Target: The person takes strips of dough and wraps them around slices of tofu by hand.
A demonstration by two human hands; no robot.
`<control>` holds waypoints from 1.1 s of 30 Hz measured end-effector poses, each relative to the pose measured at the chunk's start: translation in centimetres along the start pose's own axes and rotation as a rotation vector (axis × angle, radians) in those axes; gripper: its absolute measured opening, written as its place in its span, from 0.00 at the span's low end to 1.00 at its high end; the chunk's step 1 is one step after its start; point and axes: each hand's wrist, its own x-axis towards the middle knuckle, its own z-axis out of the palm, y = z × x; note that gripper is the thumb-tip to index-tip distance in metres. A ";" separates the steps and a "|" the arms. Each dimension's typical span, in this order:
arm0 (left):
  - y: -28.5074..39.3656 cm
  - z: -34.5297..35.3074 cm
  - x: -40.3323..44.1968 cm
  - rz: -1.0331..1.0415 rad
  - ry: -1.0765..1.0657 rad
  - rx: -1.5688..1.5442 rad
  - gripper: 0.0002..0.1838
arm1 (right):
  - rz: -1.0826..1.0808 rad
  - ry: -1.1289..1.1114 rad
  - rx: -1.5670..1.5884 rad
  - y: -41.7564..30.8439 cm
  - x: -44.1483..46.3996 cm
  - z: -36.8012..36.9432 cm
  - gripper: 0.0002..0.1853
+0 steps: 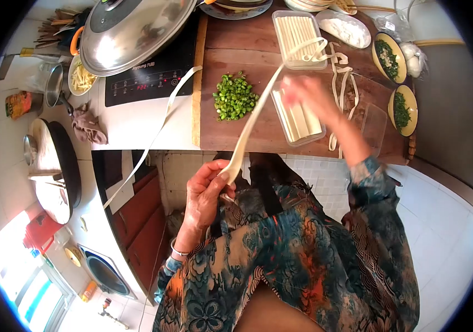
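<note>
My left hand (200, 193) is closed in a pinch on one end of a long pale dough strip (251, 124), in front of the worktop edge. The strip rises toward an upper plastic tub (277, 41) of dough sticks, where more of it lies looped. My right hand (309, 95) is blurred over a lower plastic tub (318, 138) holding thick dough pieces; its fingers are smeared, so a grip cannot be made out. Another long dough strand (162, 124) hangs slanting past the induction cooker, its lower end in the air. Thin dough strips (335, 105) lie right of the tubs.
Chopped green peppers (235, 97) sit on the wooden board (228, 55). A lidded wok (134, 39) stands on the induction cooker (148, 83). Two bowls (409, 130) (397, 77) of chopped greens and a tub of white flour (346, 30) are at right.
</note>
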 end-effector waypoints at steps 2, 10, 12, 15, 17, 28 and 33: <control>-0.3 -0.3 0.1 0.016 0.017 -0.020 0.11 | 0.076 0.049 0.337 0.6 -3.3 3.5 0.24; 1.7 1.4 -0.9 -0.006 0.012 0.022 0.13 | -0.035 -0.563 0.875 -3.1 -8.4 11.6 0.21; 2.3 2.2 -1.3 -0.005 0.051 0.046 0.12 | -0.049 -0.379 0.970 -4.1 -8.9 11.8 0.18; 2.3 1.9 -1.5 -0.005 -0.066 0.031 0.13 | -0.114 -0.218 0.965 -4.8 -9.5 10.8 0.15; 2.3 2.3 -1.5 -0.005 -0.094 0.028 0.13 | -0.174 -0.118 0.855 -5.2 -9.8 9.9 0.14; 2.8 3.8 -1.1 -0.018 -0.206 0.097 0.12 | -0.255 0.362 0.906 -5.8 -8.4 6.1 0.12; 2.9 4.4 -1.3 -0.034 -0.257 0.082 0.13 | -0.340 0.429 1.028 -5.2 -7.6 3.9 0.10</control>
